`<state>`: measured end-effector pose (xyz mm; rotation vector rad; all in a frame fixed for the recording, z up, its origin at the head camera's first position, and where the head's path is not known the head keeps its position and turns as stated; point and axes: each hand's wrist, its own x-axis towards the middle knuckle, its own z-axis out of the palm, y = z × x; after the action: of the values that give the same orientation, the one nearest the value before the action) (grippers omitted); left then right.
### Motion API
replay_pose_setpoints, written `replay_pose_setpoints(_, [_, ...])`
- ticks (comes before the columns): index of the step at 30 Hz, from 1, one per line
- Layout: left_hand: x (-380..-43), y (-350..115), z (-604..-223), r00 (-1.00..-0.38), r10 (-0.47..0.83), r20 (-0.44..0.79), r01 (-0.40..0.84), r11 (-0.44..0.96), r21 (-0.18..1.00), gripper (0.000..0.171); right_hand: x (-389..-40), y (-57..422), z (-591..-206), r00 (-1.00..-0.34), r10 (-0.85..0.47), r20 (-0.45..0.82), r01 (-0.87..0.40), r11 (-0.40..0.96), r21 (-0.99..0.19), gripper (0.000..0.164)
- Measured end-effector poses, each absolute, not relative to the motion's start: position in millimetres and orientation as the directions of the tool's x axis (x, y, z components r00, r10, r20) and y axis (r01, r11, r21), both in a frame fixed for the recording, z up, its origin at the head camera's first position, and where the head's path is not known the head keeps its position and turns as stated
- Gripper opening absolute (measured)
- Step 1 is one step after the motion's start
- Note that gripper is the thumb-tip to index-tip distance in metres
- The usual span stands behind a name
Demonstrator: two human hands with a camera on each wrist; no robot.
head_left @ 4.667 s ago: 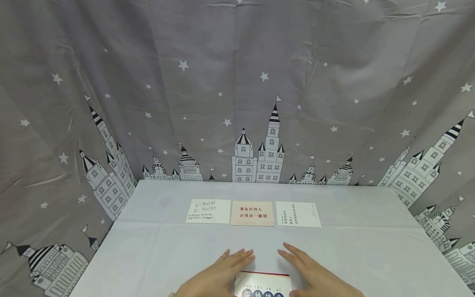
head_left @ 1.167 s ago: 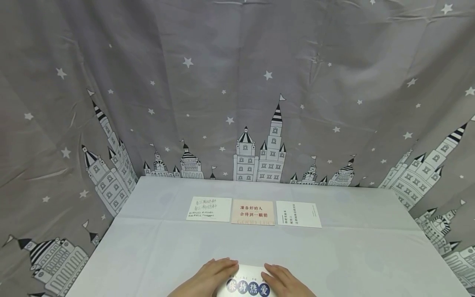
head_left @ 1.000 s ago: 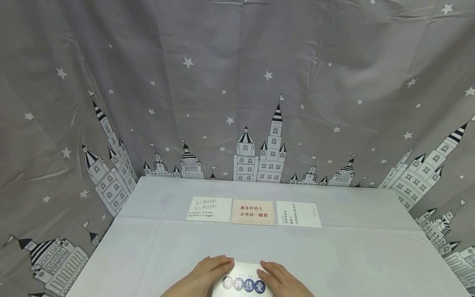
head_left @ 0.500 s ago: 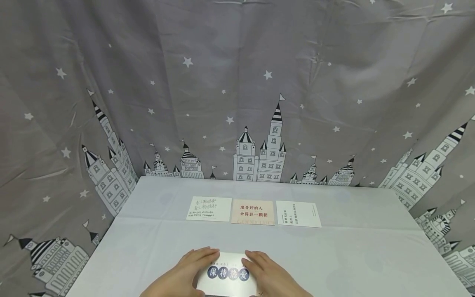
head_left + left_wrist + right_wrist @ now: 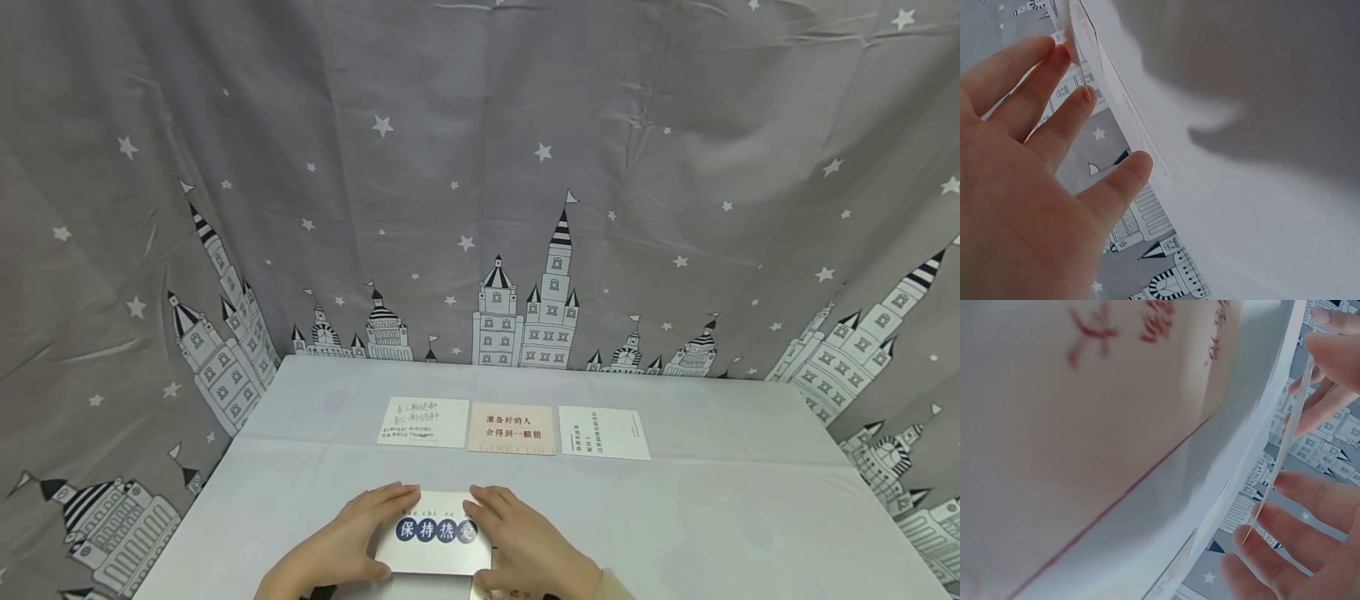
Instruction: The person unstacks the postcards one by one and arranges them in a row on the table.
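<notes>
A white postcard (image 5: 435, 556) with blue circles and white characters is held between both hands in the head view. My left hand (image 5: 345, 533) grips its left side and my right hand (image 5: 528, 537) its right side, thumbs near the lower corners and fingers at the upper ones. The right wrist view shows this postcard edge-on, raised off the table. Below it lies a cream card (image 5: 1097, 419) with red characters and a dark red edge, mostly hidden in the head view by the right hand and the held postcard.
On the white table (image 5: 712, 517), three cards lie in a row toward the back: one with handwriting (image 5: 423, 422), a peach one with red print (image 5: 512, 440), and a white one with sideways print (image 5: 622, 433). A grey curtain (image 5: 420, 167) with castles and stars hangs behind.
Both hands came together onto the postcard's sides, then carried it left and away from the body. The cream card below has come into view. The three back cards stayed put.
</notes>
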<state>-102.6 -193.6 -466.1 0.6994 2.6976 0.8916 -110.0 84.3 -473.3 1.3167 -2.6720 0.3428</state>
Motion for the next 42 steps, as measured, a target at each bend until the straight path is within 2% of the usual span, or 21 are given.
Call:
replay_pose_setpoints(6, [-106, -206, -468, -0.859, 0.512, -0.001, 0.421, 0.707, 0.567, 0.088, -119, 74, -472, -0.622, -0.765, 0.166, -0.782, 0.598, -0.177, 0.077])
replay_pose_setpoints(10, [-108, -212, -466, -0.869, 0.494, -0.011, 0.397, 0.712, 0.579, 0.088, -125, 66, -470, -0.634, -0.765, 0.114, -0.769, 0.607, -0.2, 0.076])
replay_pose_setpoints(18, [-113, -224, -461, -0.891, 0.453, -0.039, 0.343, 0.726, 0.596, 0.088, -134, 51, -469, -0.627, -0.771, 0.11, -0.776, 0.608, -0.167, 0.077])
replay_pose_setpoints(25, [-118, -235, -460, -0.891, 0.453, -0.026, 0.353, 0.728, 0.587, 0.088, -142, 38, -469, -0.606, -0.788, 0.11, -0.795, 0.596, -0.113, 0.077])
replay_pose_setpoints(34, [-121, -246, -458, -0.884, 0.467, 0.005, 0.38, 0.713, 0.59, 0.089, -148, 25, -467, -0.63, -0.775, 0.057, -0.772, 0.616, -0.156, 0.077])
replay_pose_setpoints(42, [-126, -255, -460, -0.893, 0.449, -0.006, 0.36, 0.724, 0.588, 0.091, -153, 14, -464, -0.631, -0.774, 0.05, -0.772, 0.619, -0.146, 0.078])
